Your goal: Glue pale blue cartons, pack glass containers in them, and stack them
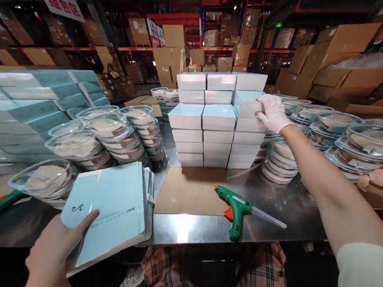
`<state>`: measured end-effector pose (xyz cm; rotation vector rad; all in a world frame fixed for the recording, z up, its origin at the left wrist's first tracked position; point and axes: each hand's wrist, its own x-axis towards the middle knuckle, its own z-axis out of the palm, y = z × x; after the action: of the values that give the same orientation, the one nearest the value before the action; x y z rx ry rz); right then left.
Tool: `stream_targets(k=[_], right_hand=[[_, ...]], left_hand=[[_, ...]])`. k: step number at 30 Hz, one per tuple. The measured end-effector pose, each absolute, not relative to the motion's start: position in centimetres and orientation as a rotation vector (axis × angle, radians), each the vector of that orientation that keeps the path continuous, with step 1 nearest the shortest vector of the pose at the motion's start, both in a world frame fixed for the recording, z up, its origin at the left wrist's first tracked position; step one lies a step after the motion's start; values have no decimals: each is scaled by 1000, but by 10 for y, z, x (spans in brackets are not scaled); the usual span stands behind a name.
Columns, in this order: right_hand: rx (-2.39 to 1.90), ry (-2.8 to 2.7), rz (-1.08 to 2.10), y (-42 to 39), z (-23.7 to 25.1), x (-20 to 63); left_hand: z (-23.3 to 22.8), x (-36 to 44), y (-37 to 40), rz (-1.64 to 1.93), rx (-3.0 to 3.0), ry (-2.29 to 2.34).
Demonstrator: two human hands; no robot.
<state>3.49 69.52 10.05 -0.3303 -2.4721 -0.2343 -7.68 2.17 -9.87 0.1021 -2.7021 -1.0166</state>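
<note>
Left hand [53, 250]: bare, clasped on a sheaf of flat pale-blue card box blanks [109, 212], long axis running away from the palm.
Right hand [273, 112]: white-gloved, fingers closed on a pale-blue square box [247, 104] atop the stacked boxes [218, 123].
Below the right forearm: green glue gun [236, 206], lying unheld on the steel table [188, 229].

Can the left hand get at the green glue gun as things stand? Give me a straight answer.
Probably not yet: the left hand is gripping a stack of flat blue cartons. The glue gun itself lies unobstructed on the steel table.
</note>
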Motion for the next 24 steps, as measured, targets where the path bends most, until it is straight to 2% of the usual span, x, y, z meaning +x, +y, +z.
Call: stream_targets(k=[3,6,8,11,15,18,20,22,23,24], right_hand=[[-346,-2444,-197,686,104,37],[-291,-2271,-151,632,87,55],[-35,-2073,-44,571,55,81],[442,-2148,190,475,-17,131],[62,-2260,481,411,-104,174],[-194,-2364,953,414,-131,193],[-245,-2481,1459,422,-135,207],[-100,-2538,2033,426,-138,220],[12,-2525,2252,425,-140,225],[72,-2491,2337,422,-143,229]], left_hand=[[-82,-48,27,-961,435,-2586],[-72,-5,49,-1093,332,-2391],[-78,24,77,-1174,27,-2327],[-107,55,122,-1335,-618,-2452],[-146,71,146,-1328,-1031,-2485],[-155,68,136,-1285,-1177,-2560],[-153,65,129,-1227,-1291,-2644],[-154,67,128,-1113,-1463,-2701],[-158,69,130,-1045,-1550,-2713],[-162,73,132,-985,-1614,-2720]])
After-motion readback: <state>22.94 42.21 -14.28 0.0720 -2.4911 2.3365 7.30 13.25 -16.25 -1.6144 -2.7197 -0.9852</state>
